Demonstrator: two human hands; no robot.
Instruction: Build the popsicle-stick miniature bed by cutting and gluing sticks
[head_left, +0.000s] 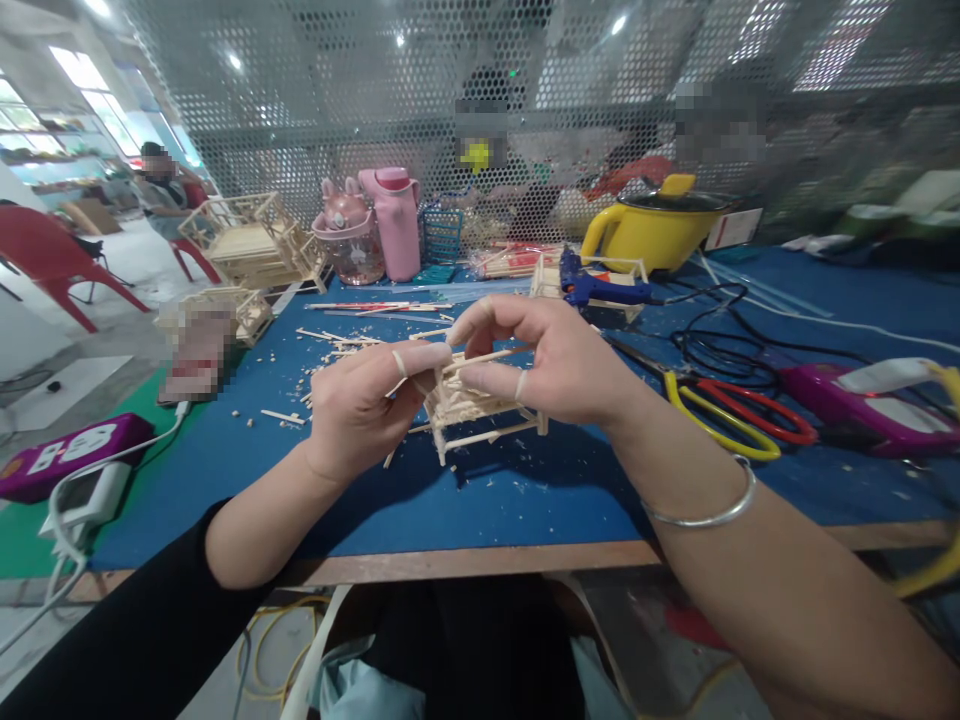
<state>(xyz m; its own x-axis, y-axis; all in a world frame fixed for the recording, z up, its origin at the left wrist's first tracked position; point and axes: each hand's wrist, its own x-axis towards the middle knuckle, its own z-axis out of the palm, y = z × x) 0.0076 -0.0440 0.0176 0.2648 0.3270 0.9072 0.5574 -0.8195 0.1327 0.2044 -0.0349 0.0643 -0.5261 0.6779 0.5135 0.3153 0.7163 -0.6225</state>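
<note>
Between my two hands, just over the blue tabletop, is a small frame built of thin wooden sticks (491,432). My left hand (373,400) pinches its left upper corner, with a pale finger cover on one finger. My right hand (559,365) curls over the top from the right, thumb and fingers closed about the upper stick (491,357); its fingertips meet those of the left hand. Pale covers show on its fingers too. What lies exactly between the fingertips is hidden. Loose stick pieces (283,416) lie left of my left hand.
Behind my right hand lies a blue glue gun (607,288) against another stick frame. Scissors with red and yellow handles (724,420) and tangled black cables are at right. A yellow pot (652,235), a pink bottle (399,225) and a phone (196,355) stand or lie around.
</note>
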